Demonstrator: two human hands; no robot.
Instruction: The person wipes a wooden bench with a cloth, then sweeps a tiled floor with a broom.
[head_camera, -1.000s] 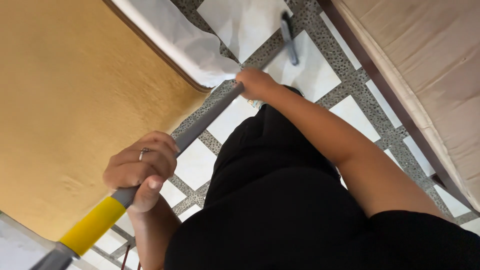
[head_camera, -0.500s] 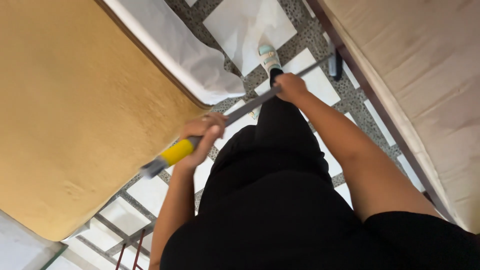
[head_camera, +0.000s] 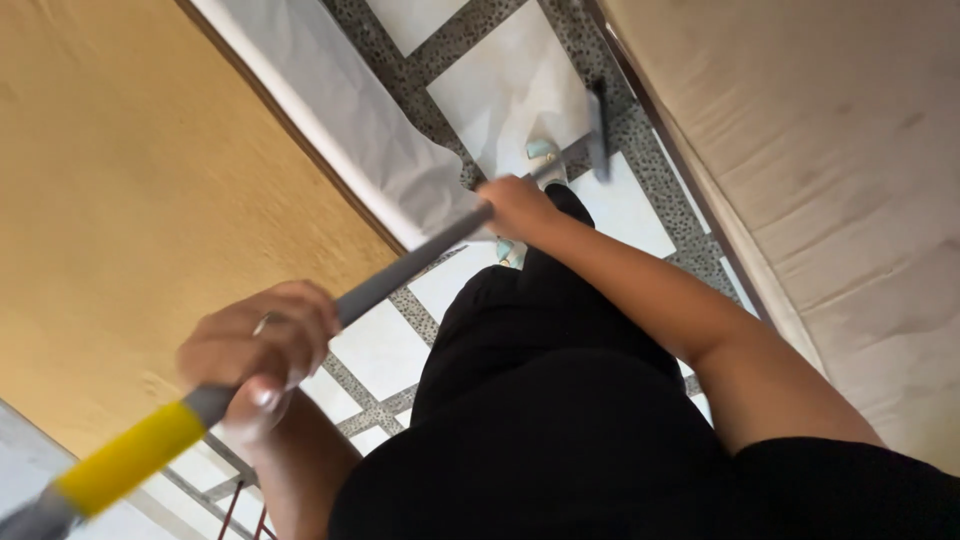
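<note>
I hold a long grey mop handle (head_camera: 400, 272) with a yellow grip section (head_camera: 130, 458) near its top end. My left hand (head_camera: 262, 348) is wrapped around the upper part of the handle, just below the yellow section; a ring shows on one finger. My right hand (head_camera: 517, 207) grips the handle lower down, toward the floor. The dark flat mop head (head_camera: 600, 130) rests on the white tiled floor (head_camera: 500, 90) ahead of my feet. My black clothing fills the lower middle of the view.
A mustard-yellow surface (head_camera: 130, 200) with a white sheet edge (head_camera: 340, 110) lies on the left. A beige wall or panel (head_camera: 830, 150) runs along the right. The floor strip between them is narrow, with speckled grey bands. A light shoe (head_camera: 542, 152) shows near the mop head.
The handle has swung closer to the camera, and my left hand has dropped lower left. The mop head has shifted left, away from the right-hand panel.
</note>
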